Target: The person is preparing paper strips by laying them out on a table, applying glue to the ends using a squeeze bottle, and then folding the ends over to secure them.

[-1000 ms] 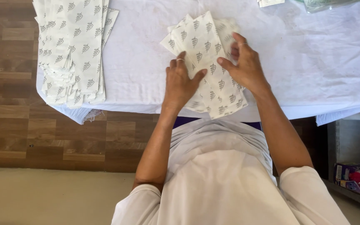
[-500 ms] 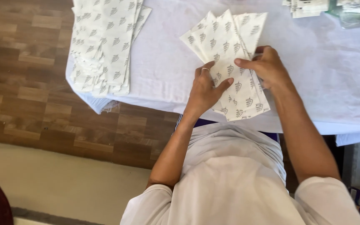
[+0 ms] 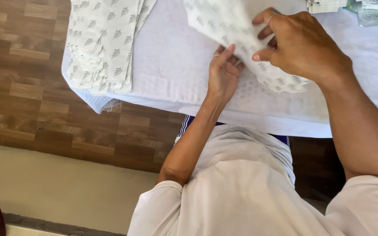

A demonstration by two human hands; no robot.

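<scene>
Sheets now lifted | white, grey-printed | right hand gripping

The left hand reaches toward twelve o'clock, palm down, fingers together, a ring on one finger. The right hand sits at two o'clock from it, raised, knuckles up, thumb and ringed fingers pinching inward. Both forearms are bare.
</scene>
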